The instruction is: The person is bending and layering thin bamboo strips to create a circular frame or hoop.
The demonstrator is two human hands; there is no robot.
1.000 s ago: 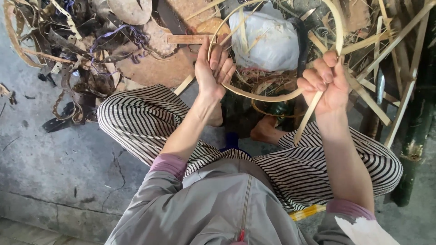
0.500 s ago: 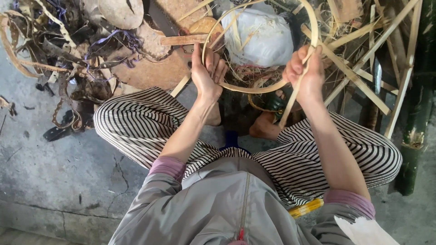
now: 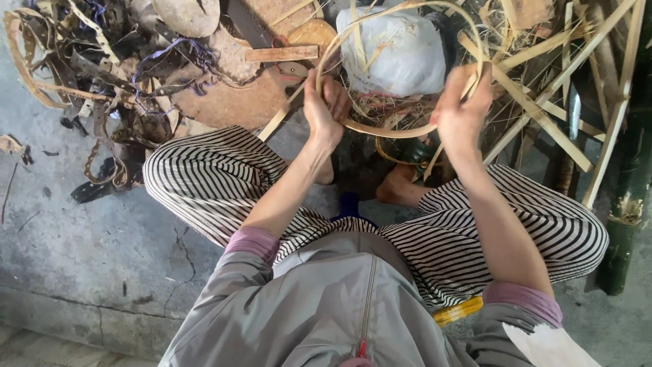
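I sit cross-legged on the floor in striped trousers, both arms stretched forward. A thin bamboo strip bent into a hoop (image 3: 390,129) hangs between my hands above my feet. My left hand (image 3: 324,109) grips the hoop's left side. My right hand (image 3: 462,109) closes on the right side, where the strip's ends cross. Behind the hoop lies a white plastic bag bundle (image 3: 401,54).
Loose bamboo slats (image 3: 543,122) pile up at the right beside a green bamboo pole (image 3: 621,224). Round wooden discs (image 3: 238,95) and a heap of dark scraps and cords (image 3: 102,81) lie at the upper left. Cracked concrete floor (image 3: 81,245) spreads to the left.
My right hand has moved left and up along the hoop, bending the strip into a tighter ring. My left hand has kept its grip with little movement.
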